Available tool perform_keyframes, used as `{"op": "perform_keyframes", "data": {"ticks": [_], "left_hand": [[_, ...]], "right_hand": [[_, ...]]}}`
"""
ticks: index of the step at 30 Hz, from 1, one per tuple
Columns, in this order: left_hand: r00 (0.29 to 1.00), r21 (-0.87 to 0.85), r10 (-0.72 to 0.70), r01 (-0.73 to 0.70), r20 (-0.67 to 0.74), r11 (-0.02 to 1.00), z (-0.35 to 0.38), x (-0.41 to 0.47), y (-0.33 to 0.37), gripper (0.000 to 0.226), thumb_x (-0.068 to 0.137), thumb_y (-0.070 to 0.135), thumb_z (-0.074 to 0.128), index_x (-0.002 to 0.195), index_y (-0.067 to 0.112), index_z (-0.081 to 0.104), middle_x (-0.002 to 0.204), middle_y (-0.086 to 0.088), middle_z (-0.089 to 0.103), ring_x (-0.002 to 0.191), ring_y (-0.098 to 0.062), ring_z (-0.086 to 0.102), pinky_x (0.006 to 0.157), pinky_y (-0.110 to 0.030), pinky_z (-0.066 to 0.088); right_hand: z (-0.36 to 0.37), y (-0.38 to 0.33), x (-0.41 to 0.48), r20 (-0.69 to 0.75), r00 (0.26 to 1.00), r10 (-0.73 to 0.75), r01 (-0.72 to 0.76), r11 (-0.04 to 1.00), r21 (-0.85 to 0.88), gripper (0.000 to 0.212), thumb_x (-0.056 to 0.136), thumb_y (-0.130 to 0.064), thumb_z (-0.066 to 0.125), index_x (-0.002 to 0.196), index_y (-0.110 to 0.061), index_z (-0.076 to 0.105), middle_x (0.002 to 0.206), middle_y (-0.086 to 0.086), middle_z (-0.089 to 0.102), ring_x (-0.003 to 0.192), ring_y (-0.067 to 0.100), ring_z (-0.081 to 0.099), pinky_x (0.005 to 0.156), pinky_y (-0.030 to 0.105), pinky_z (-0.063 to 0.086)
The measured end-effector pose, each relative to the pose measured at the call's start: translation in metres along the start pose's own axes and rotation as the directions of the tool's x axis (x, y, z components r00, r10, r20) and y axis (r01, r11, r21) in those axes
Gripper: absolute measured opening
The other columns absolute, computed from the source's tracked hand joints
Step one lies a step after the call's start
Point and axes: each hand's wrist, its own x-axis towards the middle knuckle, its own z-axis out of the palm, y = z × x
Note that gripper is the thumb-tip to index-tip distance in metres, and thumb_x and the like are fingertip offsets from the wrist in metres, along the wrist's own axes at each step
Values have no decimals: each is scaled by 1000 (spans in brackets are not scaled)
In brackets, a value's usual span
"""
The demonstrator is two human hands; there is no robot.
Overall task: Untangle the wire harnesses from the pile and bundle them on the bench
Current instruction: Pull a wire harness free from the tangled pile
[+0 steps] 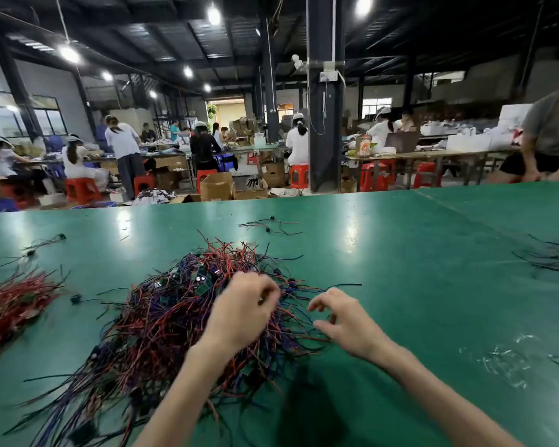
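A big tangled pile of red, blue and black wire harnesses (pixel 162 314) with small green boards lies on the green bench (pixel 400 253). My left hand (pixel 242 308) is over the pile's right part, fingers curled and pinching wires at its fingertips. My right hand (pixel 339 321) hovers at the pile's right edge with fingers loosely curled; thin wires run under it, and I cannot tell whether it holds one.
A bundle of red harnesses (pixel 10 304) lies at the left edge. A few loose harnesses (pixel 271 225) lie farther back, and more wires (pixel 555 256) at the far right. A person (pixel 549 140) sits beyond the bench's far right corner.
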Motion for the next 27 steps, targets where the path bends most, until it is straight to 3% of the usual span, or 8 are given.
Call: {"op": "perform_keyframes", "data": {"ticks": [4,7,11,14,18,22,24,27], "left_hand": [[940,259,-10,-84,342,962,43,-9,-7,31,93,48,48,112,26,62,114,7,59,112,-15,45,94,-31,35],[931,307,-4,-116,365,945,54,-15,-25,34,93,55,45,114,33,61,117,12,54,114,-12,42,95,-30,29],[942,310,9,-120,337,943,58,-22,-24,34,96,49,42,120,31,58,120,12,51,114,-11,42,98,-28,29],[958,380,-15,-99,286,920,64,-30,-21,42,98,50,34,135,31,43,127,11,48,118,-13,42,102,-27,28],[965,471,-59,-71,255,879,75,-37,-15,53,95,56,31,143,32,31,130,6,45,117,-19,43,100,-33,28],[960,469,-64,-75,273,880,82,-38,-13,45,94,51,33,137,37,38,145,7,34,124,-23,39,104,-41,23],[942,393,-40,-100,333,914,84,-40,-14,45,93,53,33,137,43,38,152,18,21,135,-22,28,110,-50,12],[919,372,-29,-130,393,919,85,-42,-15,44,94,55,32,135,44,43,153,22,21,143,-24,15,110,-61,-2]], "right_hand": [[30,21,15,93,982,162,-110,903,-415,41,87,-32,61,124,-22,46,120,2,48,116,21,44,99,33,37],[38,37,12,48,970,239,-214,929,-301,43,88,-28,62,125,-19,43,115,3,52,111,21,46,95,31,38],[30,41,6,-64,950,305,-309,949,-64,43,80,-3,61,119,-16,48,102,2,50,94,19,52,83,27,41],[23,45,-1,-333,897,291,-328,943,-59,52,78,8,56,124,-15,50,108,-1,37,80,16,49,73,18,32],[3,62,0,-626,739,250,-379,922,-79,30,82,12,60,112,10,59,126,21,37,92,28,51,86,14,29],[-17,76,3,-697,593,404,-386,902,194,10,86,-1,63,93,5,68,119,17,41,90,23,49,90,16,33],[-23,81,6,-618,541,570,-363,821,440,7,86,-7,66,92,-4,69,108,13,51,88,23,56,89,22,42],[-21,73,10,-338,623,706,-220,573,790,4,85,-2,65,89,-2,65,82,11,63,68,19,61,73,29,52]]}}
